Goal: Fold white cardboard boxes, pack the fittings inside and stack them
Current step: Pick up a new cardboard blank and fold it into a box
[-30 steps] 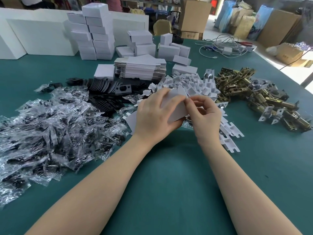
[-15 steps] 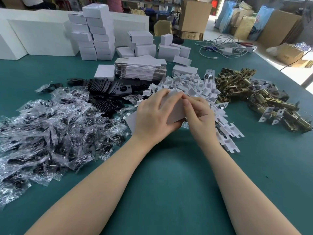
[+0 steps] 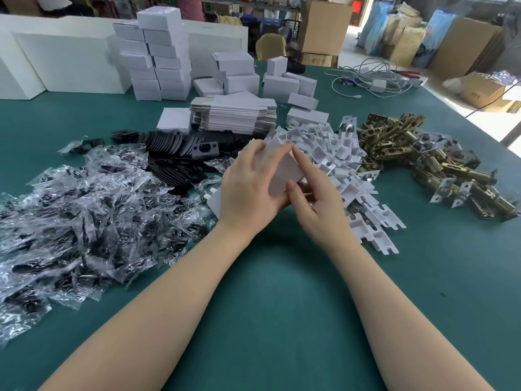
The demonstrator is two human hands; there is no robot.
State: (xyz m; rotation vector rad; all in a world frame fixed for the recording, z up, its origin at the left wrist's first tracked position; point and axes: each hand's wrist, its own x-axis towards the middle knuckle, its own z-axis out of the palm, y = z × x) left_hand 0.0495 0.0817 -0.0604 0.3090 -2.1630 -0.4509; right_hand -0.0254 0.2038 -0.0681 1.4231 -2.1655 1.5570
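white cardboard box (image 3: 283, 173) — left hand (image 3: 249, 190) fingers curled round it, right hand (image 3: 318, 203) forefinger straight along its edge

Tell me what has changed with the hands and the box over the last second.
The right hand has opened from a pinch at the white box: its forefinger now lies straight along the box's right edge, thumb on the near face. The left hand still grips the box. The piles on the table are unmoved.
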